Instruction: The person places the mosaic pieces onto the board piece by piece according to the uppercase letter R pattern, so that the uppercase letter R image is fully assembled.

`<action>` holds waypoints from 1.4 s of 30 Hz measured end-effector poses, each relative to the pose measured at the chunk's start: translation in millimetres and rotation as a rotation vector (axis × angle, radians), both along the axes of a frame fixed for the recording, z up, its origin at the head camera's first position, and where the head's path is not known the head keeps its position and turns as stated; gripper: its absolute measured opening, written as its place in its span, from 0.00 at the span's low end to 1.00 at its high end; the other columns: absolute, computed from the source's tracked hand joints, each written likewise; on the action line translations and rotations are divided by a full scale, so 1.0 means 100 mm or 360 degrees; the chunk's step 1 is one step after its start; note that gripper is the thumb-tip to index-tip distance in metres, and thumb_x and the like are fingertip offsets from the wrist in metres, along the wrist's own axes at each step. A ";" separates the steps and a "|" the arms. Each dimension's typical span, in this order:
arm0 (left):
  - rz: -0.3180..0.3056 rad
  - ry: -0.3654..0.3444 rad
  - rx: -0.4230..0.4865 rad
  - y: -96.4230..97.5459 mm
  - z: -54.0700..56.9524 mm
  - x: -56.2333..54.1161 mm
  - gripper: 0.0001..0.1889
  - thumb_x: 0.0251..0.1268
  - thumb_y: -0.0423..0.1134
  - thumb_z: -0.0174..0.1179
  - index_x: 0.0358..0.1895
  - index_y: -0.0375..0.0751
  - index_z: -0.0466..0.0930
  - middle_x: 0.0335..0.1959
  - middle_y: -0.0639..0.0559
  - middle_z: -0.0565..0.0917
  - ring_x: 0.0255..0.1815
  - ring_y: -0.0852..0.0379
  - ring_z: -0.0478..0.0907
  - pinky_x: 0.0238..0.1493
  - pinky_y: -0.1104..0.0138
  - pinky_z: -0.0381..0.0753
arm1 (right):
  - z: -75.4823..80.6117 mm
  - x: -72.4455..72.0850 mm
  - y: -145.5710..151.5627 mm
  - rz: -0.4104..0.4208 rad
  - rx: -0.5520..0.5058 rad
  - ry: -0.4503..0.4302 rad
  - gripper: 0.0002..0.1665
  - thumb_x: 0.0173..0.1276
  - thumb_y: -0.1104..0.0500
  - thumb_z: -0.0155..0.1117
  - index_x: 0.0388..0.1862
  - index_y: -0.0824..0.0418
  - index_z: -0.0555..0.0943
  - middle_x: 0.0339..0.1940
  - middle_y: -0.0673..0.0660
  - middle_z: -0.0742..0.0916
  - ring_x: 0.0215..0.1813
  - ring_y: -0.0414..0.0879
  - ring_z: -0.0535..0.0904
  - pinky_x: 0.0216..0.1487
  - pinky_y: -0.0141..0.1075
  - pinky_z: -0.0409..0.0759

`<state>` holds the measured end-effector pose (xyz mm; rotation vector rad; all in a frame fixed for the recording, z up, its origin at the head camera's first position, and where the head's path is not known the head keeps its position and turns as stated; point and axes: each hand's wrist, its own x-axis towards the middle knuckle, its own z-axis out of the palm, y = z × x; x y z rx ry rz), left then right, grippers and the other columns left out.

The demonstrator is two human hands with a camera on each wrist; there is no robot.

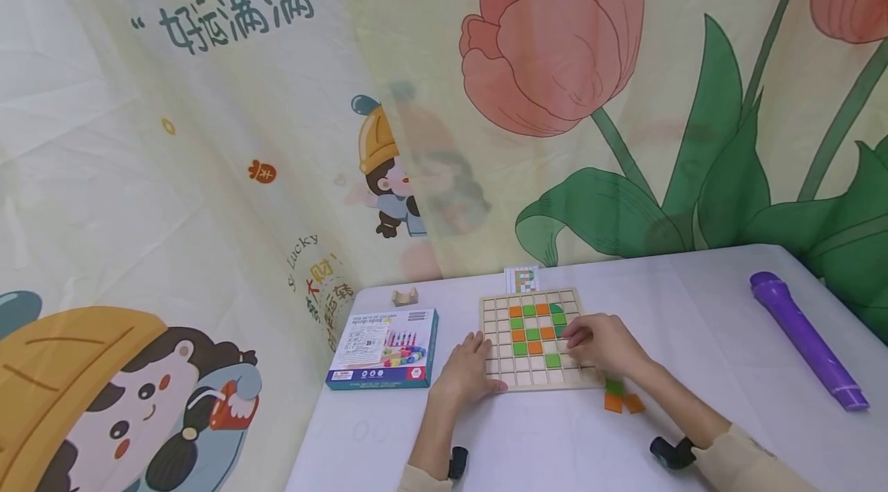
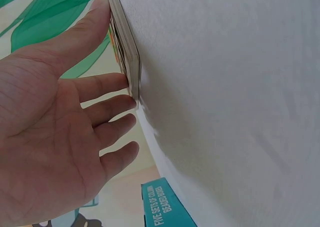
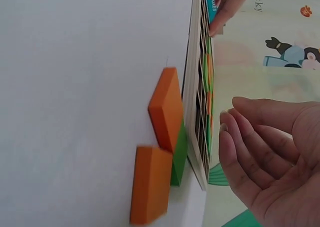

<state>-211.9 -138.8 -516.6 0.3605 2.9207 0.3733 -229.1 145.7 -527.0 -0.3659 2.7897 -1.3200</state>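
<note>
A square wooden grid board [image 1: 513,380] lies on the white table, with several orange and green square tiles set in its cells. My left hand [image 1: 465,369] rests at the board's left front corner. Its thumb lies along the front edge, and its spread fingers touch the side in the left wrist view. Over the board's right part is my right hand [image 1: 607,344], fingers bent and thumb near the fingertips. No tile shows between them in the right wrist view. Below that hand, two loose orange tiles [image 3: 167,107] and a green tile [image 3: 179,162] lie against the board's front edge.
A teal and white box [image 1: 381,349] sits left of the board, with a small notched wooden piece [image 1: 405,297] behind it. A patterned card [image 1: 522,279] stands at the board's far edge. On the right lies a purple tube [image 1: 808,342]. Printed cloth hangs behind the table.
</note>
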 end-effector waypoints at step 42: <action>-0.0013 -0.0003 -0.0009 -0.01 0.02 0.00 0.47 0.57 0.53 0.78 0.77 0.39 0.69 0.81 0.43 0.65 0.83 0.44 0.57 0.80 0.49 0.62 | -0.07 0.47 0.82 0.0393 0.0075 -0.0201 0.24 0.45 0.72 0.82 0.44 0.58 0.88 0.28 0.46 0.85 0.31 0.41 0.79 0.32 0.32 0.82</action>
